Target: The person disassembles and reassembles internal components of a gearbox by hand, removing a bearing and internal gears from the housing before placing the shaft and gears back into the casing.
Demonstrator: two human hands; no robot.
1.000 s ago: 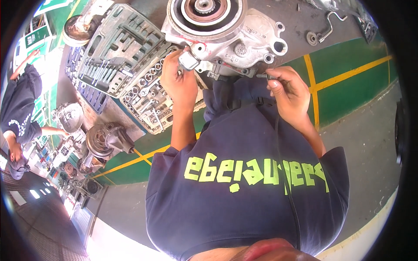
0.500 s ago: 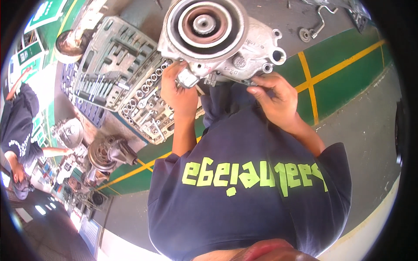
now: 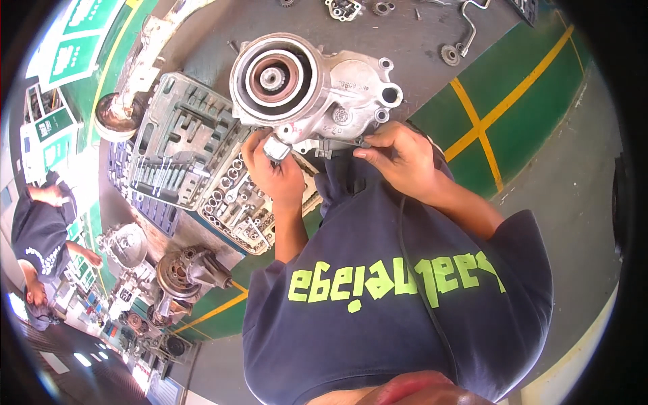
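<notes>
A silver cast-metal gearbox housing [image 3: 351,81] stands before me on the bench. Its round open end holds a rusty ring and a splined shaft [image 3: 272,79]. My left hand [image 3: 275,177] is closed at the near left edge, beside a blocky silver fitting [image 3: 276,148]; some of its fingertips are hidden behind the metal. On the near right edge, the thumb and forefinger of my right hand [image 3: 403,158] pinch a small dark part of the housing, too small to name. A bracket [image 3: 324,146] sticks out between my hands.
Left of the housing lies an open socket-set case [image 3: 179,138] with sockets and wrenches [image 3: 236,196]. Small gears [image 3: 451,54] and a bent metal pipe [image 3: 467,30] lie at the far right. More gearbox parts [image 3: 179,273] stand at left, near another person [image 3: 44,229].
The housing appears smaller and lower left, farther from my head, and more of the bench beyond it shows. The whole view has shifted. Both hands remain at its near edge.
</notes>
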